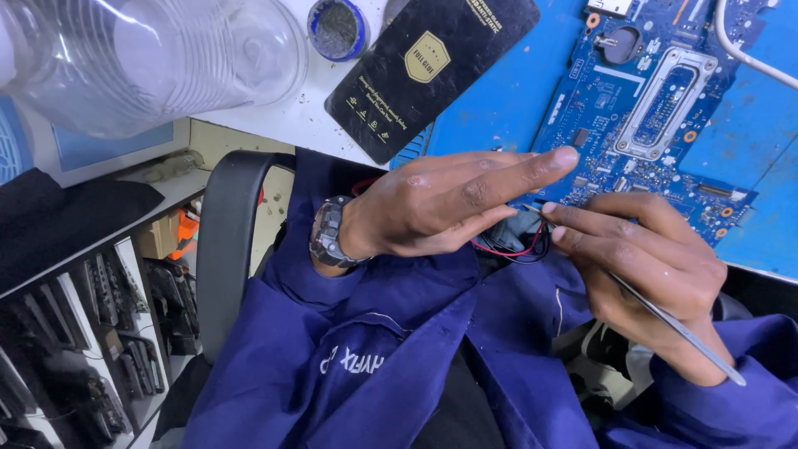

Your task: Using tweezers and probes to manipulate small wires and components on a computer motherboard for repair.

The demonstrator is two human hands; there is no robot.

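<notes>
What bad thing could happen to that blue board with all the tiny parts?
1. The right hand holds thin metal tweezers whose tip sits by the blue circuit board; a slip might scratch or knock off small parts.
2. The red and black wires bunch under the left hand; a tug might pull them loose.
3. The board sits near the blue mat's edge, so it might slide off.

Bright even overhead light, soft shadows, glare on the blurred clear plastic bottle (150, 58), wide-angle edge distortion
</notes>
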